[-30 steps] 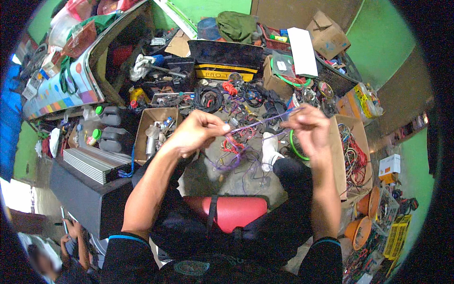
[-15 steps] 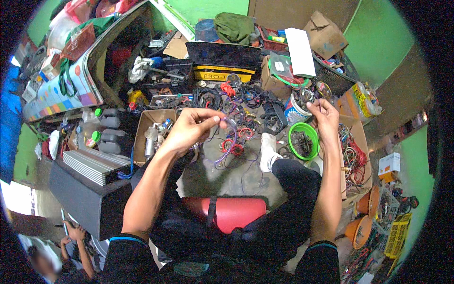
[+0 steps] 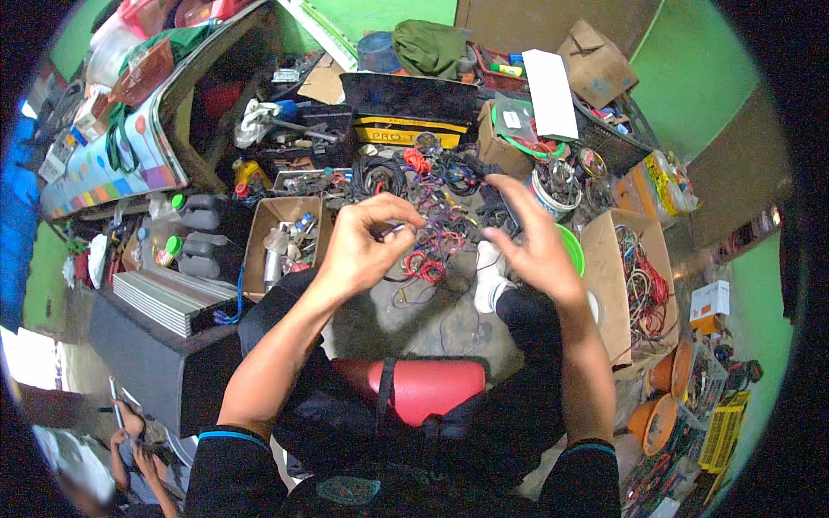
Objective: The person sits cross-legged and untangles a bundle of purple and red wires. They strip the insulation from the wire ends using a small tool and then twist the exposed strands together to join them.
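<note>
My left hand [image 3: 367, 246] is closed in a pinch, thumb against fingers, above the floor in front of my knees. A short bit of thin purple wire [image 3: 393, 230] shows between its fingers; the rest is hard to follow. Slightly blurred, my right hand [image 3: 537, 246] has its thumb and fingers apart and nothing visible in them. It hides much of the green bowl [image 3: 572, 250] behind it. On the floor beyond both hands lies a tangle of wires, with a red wire coil [image 3: 423, 268] at its near side.
At right stands a cardboard box [image 3: 602, 285] of coloured wires. Another cardboard box [image 3: 285, 211] with metal parts is at left, near a black speaker-like box [image 3: 164, 358] bearing a finned silver unit [image 3: 177, 302]. A red cushioned seat [image 3: 427, 390] is between my legs. Another person sits at lower left.
My right hand has moved left and nearer the left hand, and its pinch has opened. The left hand has shifted slightly right, and the purple wire loop hanging from it no longer shows clearly.
</note>
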A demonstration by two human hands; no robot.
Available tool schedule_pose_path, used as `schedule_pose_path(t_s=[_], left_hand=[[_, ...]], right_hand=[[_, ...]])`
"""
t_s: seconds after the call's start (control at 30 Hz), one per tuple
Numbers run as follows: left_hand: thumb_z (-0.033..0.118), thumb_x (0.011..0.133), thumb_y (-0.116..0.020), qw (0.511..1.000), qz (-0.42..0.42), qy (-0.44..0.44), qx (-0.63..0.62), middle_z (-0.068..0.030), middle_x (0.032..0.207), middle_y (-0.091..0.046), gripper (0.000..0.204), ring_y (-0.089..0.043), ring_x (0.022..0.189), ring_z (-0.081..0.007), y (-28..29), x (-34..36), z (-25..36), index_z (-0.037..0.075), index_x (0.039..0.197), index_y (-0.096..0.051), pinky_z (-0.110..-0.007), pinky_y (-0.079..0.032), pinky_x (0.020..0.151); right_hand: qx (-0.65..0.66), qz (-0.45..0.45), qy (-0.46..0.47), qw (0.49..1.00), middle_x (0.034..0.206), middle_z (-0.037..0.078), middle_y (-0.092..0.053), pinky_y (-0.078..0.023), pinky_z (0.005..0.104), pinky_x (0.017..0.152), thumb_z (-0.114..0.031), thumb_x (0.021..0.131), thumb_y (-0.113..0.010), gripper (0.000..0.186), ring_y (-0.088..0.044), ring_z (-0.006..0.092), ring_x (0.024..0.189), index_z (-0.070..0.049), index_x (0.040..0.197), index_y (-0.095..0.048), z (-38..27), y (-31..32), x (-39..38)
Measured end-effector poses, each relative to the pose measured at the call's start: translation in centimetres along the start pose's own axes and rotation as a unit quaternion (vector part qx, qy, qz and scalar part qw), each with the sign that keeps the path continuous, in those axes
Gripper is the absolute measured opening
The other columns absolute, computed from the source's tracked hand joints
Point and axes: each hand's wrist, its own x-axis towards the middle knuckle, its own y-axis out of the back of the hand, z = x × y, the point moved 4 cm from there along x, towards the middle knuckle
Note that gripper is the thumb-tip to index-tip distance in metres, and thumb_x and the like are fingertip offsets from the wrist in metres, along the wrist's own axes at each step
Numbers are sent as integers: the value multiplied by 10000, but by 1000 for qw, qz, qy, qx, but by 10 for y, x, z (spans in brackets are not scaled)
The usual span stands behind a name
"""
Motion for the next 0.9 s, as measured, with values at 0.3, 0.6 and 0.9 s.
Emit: schedule_pose_path(t_s=[0.3, 0.6, 0.9], left_hand=[[53, 862, -630, 951, 48, 229, -200, -50, 725, -645, 147, -594, 590, -101, -19, -6, -9, -4, 985, -688, -231, -462, 521], [110, 863, -664, 995, 54, 39, -72, -53, 813, -677, 168, -570, 580, -51, -26, -4, -4, 16, 998, -696, -209, -426, 464], [34, 855, -646, 991, -31, 30, -125, -117, 837, -666, 125, -633, 627, -143, -26, -9, -2, -44, 944, -685, -253, -532, 507]], right_hand=[[-71, 66, 36, 995, 803, 114, -638, -502, 378, 628, -152, 813, -656, 133, -639, 300, 759, -50, 897, -665, -35, -38, -7], [200, -30, -162, 966, 693, 91, -637, -501, 326, 523, -133, 819, -696, 118, -631, 166, 567, -24, 827, -652, -26, -57, -15], [418, -86, -237, 873, 682, 81, -627, -485, 238, 459, -125, 825, -714, 353, -614, 121, 540, 8, 1110, -554, -21, -57, -11]])
